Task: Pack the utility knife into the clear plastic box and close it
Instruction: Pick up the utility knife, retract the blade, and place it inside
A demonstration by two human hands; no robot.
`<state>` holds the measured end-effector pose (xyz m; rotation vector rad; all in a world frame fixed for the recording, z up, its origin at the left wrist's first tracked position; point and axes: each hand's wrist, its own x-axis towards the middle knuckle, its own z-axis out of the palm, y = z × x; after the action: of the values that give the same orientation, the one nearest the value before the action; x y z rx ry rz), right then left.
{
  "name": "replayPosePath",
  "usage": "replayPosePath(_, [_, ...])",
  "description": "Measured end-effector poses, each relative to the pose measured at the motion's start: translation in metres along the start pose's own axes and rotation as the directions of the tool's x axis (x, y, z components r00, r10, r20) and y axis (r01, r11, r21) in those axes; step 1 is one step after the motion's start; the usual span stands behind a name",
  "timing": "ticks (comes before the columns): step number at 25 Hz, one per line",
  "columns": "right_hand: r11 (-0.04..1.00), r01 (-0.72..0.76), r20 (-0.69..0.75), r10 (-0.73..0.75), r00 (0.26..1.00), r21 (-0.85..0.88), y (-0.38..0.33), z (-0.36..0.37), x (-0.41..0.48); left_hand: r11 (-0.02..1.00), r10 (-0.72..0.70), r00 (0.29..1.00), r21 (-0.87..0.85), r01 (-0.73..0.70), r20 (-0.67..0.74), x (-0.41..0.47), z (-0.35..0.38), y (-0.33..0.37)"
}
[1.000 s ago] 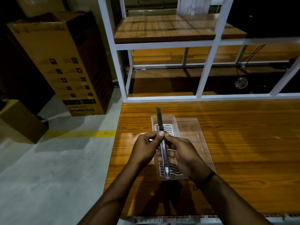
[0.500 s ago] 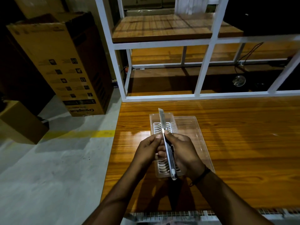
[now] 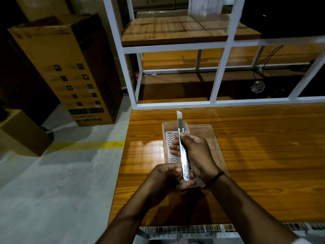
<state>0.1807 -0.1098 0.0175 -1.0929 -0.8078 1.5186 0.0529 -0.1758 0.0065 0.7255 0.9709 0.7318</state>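
Note:
A slim silver utility knife (image 3: 182, 152) with its blade extended points away from me, held above the table. My right hand (image 3: 195, 154) grips its middle, thumb near the slider. My left hand (image 3: 168, 176) holds the knife's near end with curled fingers. Under both hands lies the clear plastic box (image 3: 205, 138), open flat on the wooden table (image 3: 263, 155), with a white ribbed insert (image 3: 169, 147) in its left half. The box's near end is hidden by my hands.
A white metal shelf frame (image 3: 219, 74) with wooden boards stands along the table's far edge. On the floor to the left are a tall cardboard carton (image 3: 70, 71) and a smaller carton (image 3: 22, 132). The table's left edge runs close to the box.
My left hand has slid from the knife's middle down to its near end. The knife has turned its bright flat side toward me, and the right hand now holds the middle alone.

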Motion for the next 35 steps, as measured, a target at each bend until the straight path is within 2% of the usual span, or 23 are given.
replayPosePath(12, [0.971,0.085,0.058,-0.074,0.996,-0.224,0.006,-0.009,-0.004,0.998,0.046,0.998,-0.043,-0.048,-0.046,-0.002,0.002,0.005])
replayPosePath(19, [0.963,0.064,0.07,-0.047,0.996,-0.263,0.009,-0.014,-0.008,0.999,0.051,0.997,-0.011,-0.052,-0.052,-0.001,0.002,0.011])
replayPosePath(29, [0.973,0.002,0.06,0.012,0.998,-0.229,0.01,-0.012,-0.018,0.995,0.081,0.995,0.056,-0.078,-0.062,0.003,-0.004,0.014])
replayPosePath(35, [0.972,-0.006,0.084,0.026,0.996,-0.235,0.013,-0.011,-0.02,0.997,0.072,0.994,0.032,-0.07,-0.085,0.003,-0.007,0.017])
